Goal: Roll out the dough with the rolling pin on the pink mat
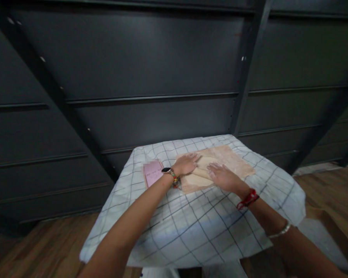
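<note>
A pale rolling pin lies slantwise over a flat, light round of dough. The dough rests on a thin peach-coloured sheet. My left hand is laid over the pin's left end, fingers stretched forward. Over its right end lies my right hand, palm down with the fingers extended. Both hands look dusted with white powder. The pin's ends are hidden under my palms. A watch and beads circle my left wrist, and a red band my right.
The table has a white checked cloth over it. A pink printed packet lies left of my left hand. Dark metal panels rise behind the table. A cardboard box stands at the lower right on the wood-look floor.
</note>
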`<action>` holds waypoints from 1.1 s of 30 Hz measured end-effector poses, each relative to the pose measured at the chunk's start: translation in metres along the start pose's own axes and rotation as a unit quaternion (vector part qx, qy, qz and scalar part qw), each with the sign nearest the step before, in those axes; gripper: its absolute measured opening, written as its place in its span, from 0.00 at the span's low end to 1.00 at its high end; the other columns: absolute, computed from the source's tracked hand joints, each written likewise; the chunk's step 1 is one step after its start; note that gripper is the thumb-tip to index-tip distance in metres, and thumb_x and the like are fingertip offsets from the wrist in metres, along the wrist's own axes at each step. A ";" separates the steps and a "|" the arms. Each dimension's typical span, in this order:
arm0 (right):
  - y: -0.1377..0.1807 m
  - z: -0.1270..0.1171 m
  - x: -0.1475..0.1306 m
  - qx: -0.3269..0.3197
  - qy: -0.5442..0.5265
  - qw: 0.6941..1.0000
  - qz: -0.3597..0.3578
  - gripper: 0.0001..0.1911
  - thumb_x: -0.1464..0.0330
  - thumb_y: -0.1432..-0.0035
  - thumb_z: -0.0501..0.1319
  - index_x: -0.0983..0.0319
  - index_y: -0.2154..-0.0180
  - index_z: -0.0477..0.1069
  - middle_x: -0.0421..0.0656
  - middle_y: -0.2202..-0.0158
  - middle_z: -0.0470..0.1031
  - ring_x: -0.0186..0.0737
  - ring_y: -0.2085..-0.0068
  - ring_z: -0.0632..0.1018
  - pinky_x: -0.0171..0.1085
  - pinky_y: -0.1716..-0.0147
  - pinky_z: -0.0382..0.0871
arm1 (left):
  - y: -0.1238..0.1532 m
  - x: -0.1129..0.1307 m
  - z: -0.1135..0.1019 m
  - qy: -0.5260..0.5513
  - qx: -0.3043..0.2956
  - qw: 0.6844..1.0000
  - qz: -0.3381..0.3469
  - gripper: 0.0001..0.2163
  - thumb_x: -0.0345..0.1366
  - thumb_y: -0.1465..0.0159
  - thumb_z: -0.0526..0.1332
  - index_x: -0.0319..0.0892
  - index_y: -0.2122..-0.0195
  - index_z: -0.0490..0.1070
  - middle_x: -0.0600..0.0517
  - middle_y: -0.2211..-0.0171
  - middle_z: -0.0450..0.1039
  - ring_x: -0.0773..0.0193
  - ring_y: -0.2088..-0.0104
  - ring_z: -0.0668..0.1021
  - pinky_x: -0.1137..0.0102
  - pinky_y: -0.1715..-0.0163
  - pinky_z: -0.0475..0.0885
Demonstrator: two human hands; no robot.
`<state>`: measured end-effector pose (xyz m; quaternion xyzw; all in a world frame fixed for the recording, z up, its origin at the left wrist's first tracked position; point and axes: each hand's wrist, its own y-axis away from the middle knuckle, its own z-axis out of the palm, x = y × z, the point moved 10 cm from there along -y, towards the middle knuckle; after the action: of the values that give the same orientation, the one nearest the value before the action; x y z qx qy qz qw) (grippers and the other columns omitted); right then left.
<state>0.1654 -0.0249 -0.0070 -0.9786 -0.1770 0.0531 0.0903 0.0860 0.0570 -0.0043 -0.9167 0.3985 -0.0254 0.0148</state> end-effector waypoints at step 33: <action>0.016 -0.029 -0.027 0.024 -0.069 0.989 -0.126 0.26 0.78 0.44 0.49 0.66 0.43 0.63 0.50 0.45 0.68 0.42 0.47 0.70 0.41 0.48 0.64 | 0.014 0.016 -0.013 -0.007 0.028 1.000 -0.004 0.22 0.33 0.33 0.40 0.34 0.41 0.58 0.42 0.37 0.52 0.61 0.37 0.56 0.66 0.40 0.48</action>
<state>0.1493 -0.0534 0.0204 -0.9401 -0.3034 0.1128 0.1073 0.0864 0.0354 0.0086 -0.9176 0.3939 -0.0299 0.0435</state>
